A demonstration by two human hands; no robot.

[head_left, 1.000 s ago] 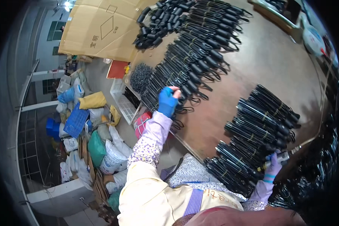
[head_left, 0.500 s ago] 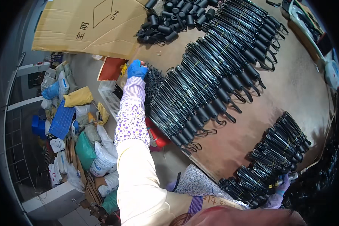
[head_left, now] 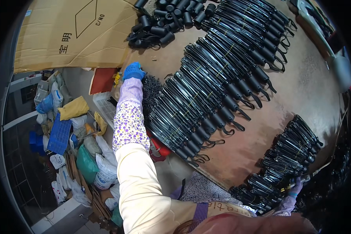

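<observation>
My left hand (head_left: pixel 133 71), in a blue glove, reaches far forward to the table's left edge. It rests beside a heap of small dark screw-like pieces (head_left: pixel 152 90); its fingers look curled and their tips are hidden. At the lower right my right hand (head_left: pixel 295 188) is wrapped round a slim silver and yellow tool (head_left: pixel 305 178), partly hidden, with a pale cord or hose running off to the right. Folded black umbrella frames (head_left: pixel 199 91) with handles and wrist loops lie in a long diagonal row. A shorter row of black umbrella frames (head_left: pixel 284 154) lies near my right hand.
Loose black handles (head_left: pixel 165 23) are heaped at the back, beside a large cardboard box (head_left: pixel 66 35). A white plastic crate (head_left: pixel 104 106) and a red item (head_left: pixel 160 148) are by the table's left edge. Sacks (head_left: pixel 105 169) crowd the floor at left.
My view has shifted, so the box and handles appear lower and further left. My left hand remains by the small pieces, its fingertips now turned out of sight. The right hand keeps the tool.
</observation>
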